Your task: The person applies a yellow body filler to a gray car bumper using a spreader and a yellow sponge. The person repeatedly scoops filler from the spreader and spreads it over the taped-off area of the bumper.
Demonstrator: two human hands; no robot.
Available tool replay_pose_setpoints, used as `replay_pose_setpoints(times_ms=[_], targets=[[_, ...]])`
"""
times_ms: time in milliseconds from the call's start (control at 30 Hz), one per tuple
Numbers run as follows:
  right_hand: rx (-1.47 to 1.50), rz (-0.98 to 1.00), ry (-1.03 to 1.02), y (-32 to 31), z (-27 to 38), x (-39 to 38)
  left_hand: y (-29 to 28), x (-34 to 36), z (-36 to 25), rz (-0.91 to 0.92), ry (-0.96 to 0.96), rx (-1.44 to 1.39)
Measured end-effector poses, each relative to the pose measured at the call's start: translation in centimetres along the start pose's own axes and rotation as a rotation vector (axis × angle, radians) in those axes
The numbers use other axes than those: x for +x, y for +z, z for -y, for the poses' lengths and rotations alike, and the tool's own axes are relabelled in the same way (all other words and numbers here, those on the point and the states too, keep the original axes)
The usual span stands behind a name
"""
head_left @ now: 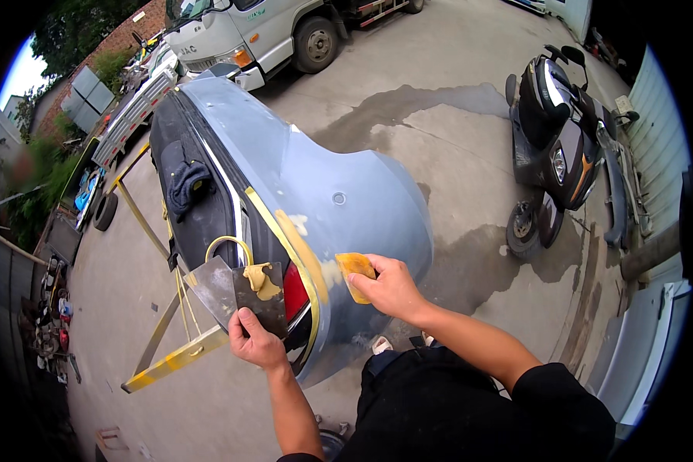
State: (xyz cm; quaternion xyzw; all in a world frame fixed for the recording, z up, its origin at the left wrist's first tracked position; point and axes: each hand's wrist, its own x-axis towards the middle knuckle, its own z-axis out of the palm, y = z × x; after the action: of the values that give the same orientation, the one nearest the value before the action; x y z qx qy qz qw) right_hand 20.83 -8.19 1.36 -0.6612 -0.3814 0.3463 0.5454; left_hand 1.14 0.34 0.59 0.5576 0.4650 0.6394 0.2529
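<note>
In my left hand (259, 343) is a flat mixing plate (212, 285), gripped at its near edge between thumb and fingers. The plate has a paler half and a darker half, and a lump of yellow body filler (262, 282) sits on the darker one. My right hand (393, 289) pinches a yellow spreader (354, 271) over the grey car body panel (377, 189); whether its edge touches the panel I cannot tell. Left of it, smeared filler (299, 240) runs beside yellow masking tape (263, 208). A red tail light (294, 292) shows behind the plate.
A yellow metal stand (185, 353) is at the panel's left. A dark cloth (186, 185) lies on the black part. A motor scooter (554, 162) is parked on the right, a white truck (262, 35) at the back. Wet patches (470, 262) mark the concrete.
</note>
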Motion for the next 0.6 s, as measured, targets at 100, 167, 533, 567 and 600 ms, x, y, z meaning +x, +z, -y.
replay_pose_setpoints(times_ms=[100,167,533,567,600], targets=[[-0.074,-0.075,-0.074,1.4,-1.1,0.9,-0.3,0.3,1.1,0.032,-0.017,-0.097],[-0.14,-0.122,-0.14,2.0,-1.3,1.3,-0.5,0.2,1.5,0.045,-0.001,-0.067],[-0.291,-0.191,-0.502,4.6,-2.2,-1.4,-0.4,0.3,1.0,0.05,-0.074,-0.124],[-0.296,-0.155,-0.524,4.6,-2.2,-1.7,-0.4,0.2,0.9,0.052,-0.087,-0.128],[-0.246,-0.079,-0.527,4.4,-2.4,-1.8,-0.3,0.3,0.8,0.056,-0.091,-0.135]])
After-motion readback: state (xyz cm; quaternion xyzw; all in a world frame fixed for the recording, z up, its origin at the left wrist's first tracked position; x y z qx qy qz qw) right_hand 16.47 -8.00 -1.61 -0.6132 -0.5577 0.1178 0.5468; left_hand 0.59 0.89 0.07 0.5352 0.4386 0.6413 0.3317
